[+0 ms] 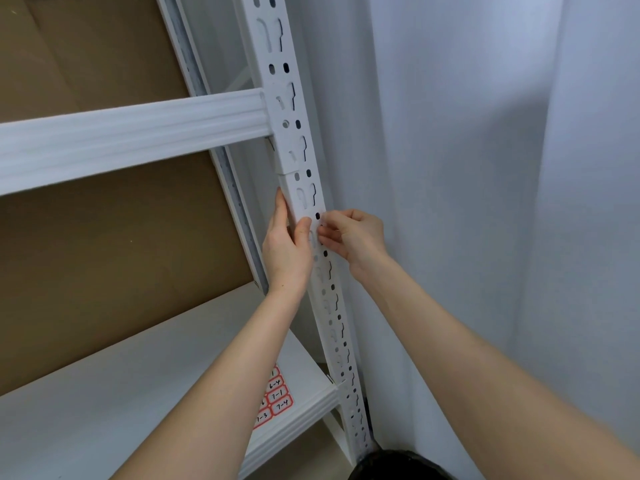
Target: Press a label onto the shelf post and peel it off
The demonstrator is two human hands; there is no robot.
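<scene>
A white metal shelving upright (pixel 304 188) with rows of slots and holes runs down the middle of the view. My left hand (pixel 287 251) grips it from the left, thumb lying across its front face. My right hand (pixel 353 237) comes from the right with its fingertips pinched together against the upright's front, right beside my left thumb. Whatever small thing it pinches is too small and pale to make out. A white horizontal beam (pixel 138 133) joins the upright above my hands.
A white shelf board (pixel 121 393) lies below, carrying a sheet of red-bordered handwritten labels (pixel 275 398). Brown cardboard (pixel 104 254) backs the rack. A white curtain (pixel 485 168) hangs close on the right. A dark object (pixel 398 465) shows at the bottom edge.
</scene>
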